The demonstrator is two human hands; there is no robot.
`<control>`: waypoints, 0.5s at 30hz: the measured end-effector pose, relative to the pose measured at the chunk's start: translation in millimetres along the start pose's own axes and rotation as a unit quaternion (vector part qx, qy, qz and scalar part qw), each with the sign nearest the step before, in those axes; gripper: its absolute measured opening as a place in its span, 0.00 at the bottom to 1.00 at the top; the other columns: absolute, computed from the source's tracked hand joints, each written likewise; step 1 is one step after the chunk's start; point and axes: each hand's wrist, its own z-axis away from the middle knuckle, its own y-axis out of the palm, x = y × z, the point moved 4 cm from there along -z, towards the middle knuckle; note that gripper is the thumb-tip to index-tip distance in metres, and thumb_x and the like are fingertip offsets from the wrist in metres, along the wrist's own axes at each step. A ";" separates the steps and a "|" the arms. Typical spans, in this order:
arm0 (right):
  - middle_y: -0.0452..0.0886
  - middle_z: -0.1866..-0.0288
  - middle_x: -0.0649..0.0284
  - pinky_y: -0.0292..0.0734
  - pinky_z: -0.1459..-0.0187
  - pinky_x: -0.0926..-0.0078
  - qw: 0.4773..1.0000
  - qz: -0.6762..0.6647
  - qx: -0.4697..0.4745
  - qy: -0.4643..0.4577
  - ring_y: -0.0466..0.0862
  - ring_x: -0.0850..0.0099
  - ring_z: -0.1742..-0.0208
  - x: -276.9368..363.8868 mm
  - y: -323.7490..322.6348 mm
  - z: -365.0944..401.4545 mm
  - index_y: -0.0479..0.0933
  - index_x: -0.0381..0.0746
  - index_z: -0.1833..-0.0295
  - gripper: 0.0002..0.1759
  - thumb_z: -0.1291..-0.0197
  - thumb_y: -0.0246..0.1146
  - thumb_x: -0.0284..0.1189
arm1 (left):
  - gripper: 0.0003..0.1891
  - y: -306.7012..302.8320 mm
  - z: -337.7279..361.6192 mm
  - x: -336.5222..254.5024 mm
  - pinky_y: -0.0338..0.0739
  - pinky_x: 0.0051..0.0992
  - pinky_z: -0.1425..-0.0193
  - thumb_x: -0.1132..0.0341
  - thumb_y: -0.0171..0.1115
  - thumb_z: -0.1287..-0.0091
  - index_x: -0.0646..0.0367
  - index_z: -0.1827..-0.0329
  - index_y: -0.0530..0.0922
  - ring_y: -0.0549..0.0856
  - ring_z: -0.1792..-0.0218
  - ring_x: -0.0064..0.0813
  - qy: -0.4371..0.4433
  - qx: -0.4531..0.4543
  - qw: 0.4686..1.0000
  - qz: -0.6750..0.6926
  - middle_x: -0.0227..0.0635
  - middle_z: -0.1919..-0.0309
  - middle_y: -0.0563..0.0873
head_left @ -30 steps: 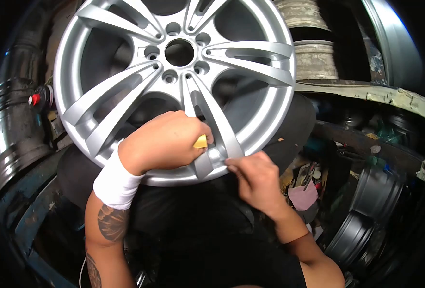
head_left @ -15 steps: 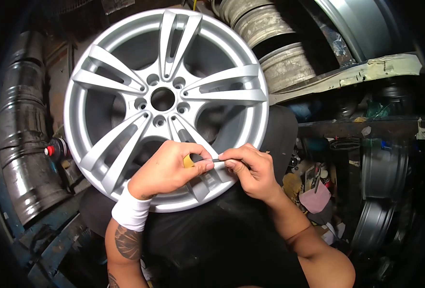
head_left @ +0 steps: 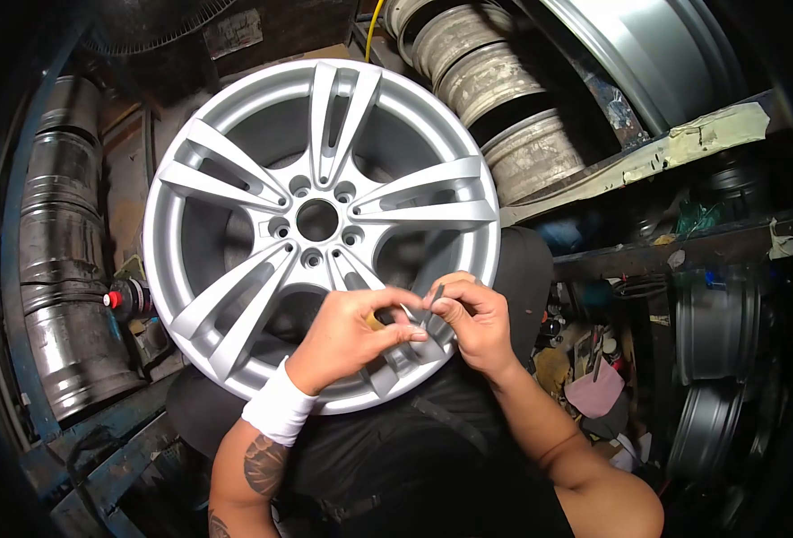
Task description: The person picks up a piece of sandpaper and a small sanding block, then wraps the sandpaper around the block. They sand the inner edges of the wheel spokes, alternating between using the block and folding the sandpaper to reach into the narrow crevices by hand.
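A silver five-double-spoke alloy wheel (head_left: 414,202) stands upright against my lap, face toward me. My left hand (head_left: 347,339), with a white wristband, is in front of its lower spoke and holds a small yellow block (head_left: 376,321) in its palm. Its thumb and fingers also pinch a small grey abrasive sheet (head_left: 414,321). My right hand (head_left: 472,327) meets it from the right and pinches the other end of the same sheet, which sticks up by its fingertips. Both hands hover just off the lower right spoke and rim.
A black tyre (head_left: 526,269) sits behind the wheel's right edge. Worn bare rims (head_left: 495,99) are stacked at upper right above a taped shelf edge (head_left: 683,148). Metal drums (head_left: 65,269) stand at left, dark rims (head_left: 715,332) at right, clutter and a pink cloth (head_left: 593,390) below.
The view rose, so the wheel sits lower and smaller. My hands left the lower spoke and came together, both pinching the grey sheet in front of the rim.
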 end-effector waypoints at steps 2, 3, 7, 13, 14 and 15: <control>0.89 0.52 0.55 0.83 0.50 0.72 0.994 0.101 0.028 -0.024 0.89 0.67 0.54 14.9 2.6 -5.6 0.86 0.30 0.53 0.05 0.24 0.70 0.22 | 0.22 -6.3 -0.4 -2.0 0.71 0.17 0.71 0.69 0.83 0.33 0.60 0.37 0.89 0.77 0.74 0.07 0.039 -0.032 0.998 0.026 0.29 0.66 0.91; 0.89 0.52 0.54 0.83 0.50 0.71 0.987 0.151 0.043 -0.038 0.90 0.65 0.54 21.5 5.4 -7.5 0.85 0.31 0.53 0.04 0.25 0.70 0.22 | 0.23 -9.2 -1.3 -1.7 0.71 0.17 0.71 0.69 0.83 0.33 0.61 0.36 0.88 0.78 0.74 0.07 0.069 -0.045 0.996 0.033 0.30 0.64 0.92; 0.90 0.57 0.54 0.86 0.56 0.65 0.974 0.224 0.044 0.006 0.93 0.59 0.59 34.1 15.2 -1.9 0.85 0.33 0.48 0.07 0.27 0.72 0.22 | 0.14 -10.3 -2.1 1.5 0.72 0.17 0.69 0.70 0.80 0.30 0.66 0.45 0.91 0.77 0.73 0.09 0.118 -0.080 0.990 0.006 0.33 0.61 0.92; 0.91 0.56 0.53 0.87 0.58 0.63 0.950 0.291 0.079 -0.076 0.93 0.54 0.59 38.4 17.6 -8.0 0.85 0.34 0.47 0.08 0.29 0.74 0.22 | 0.10 -13.0 2.0 -2.2 0.72 0.17 0.64 0.69 0.78 0.27 0.66 0.50 0.91 0.79 0.68 0.09 0.015 -0.058 0.998 0.013 0.29 0.63 0.92; 0.91 0.56 0.52 0.87 0.57 0.63 0.950 0.291 0.078 -0.080 0.93 0.54 0.59 38.3 17.8 -8.9 0.86 0.34 0.47 0.08 0.30 0.74 0.23 | 0.10 -14.0 1.4 -0.4 0.73 0.16 0.60 0.69 0.77 0.26 0.66 0.50 0.91 0.80 0.65 0.10 -0.012 -0.051 0.998 0.020 0.27 0.61 0.92; 0.91 0.56 0.52 0.87 0.57 0.63 0.950 0.290 0.079 -0.082 0.93 0.54 0.59 37.3 18.5 -9.0 0.86 0.35 0.47 0.09 0.30 0.74 0.23 | 0.10 -16.1 0.2 0.5 0.71 0.15 0.63 0.68 0.78 0.27 0.66 0.50 0.91 0.79 0.66 0.09 -0.003 -0.051 0.999 -0.005 0.27 0.63 0.92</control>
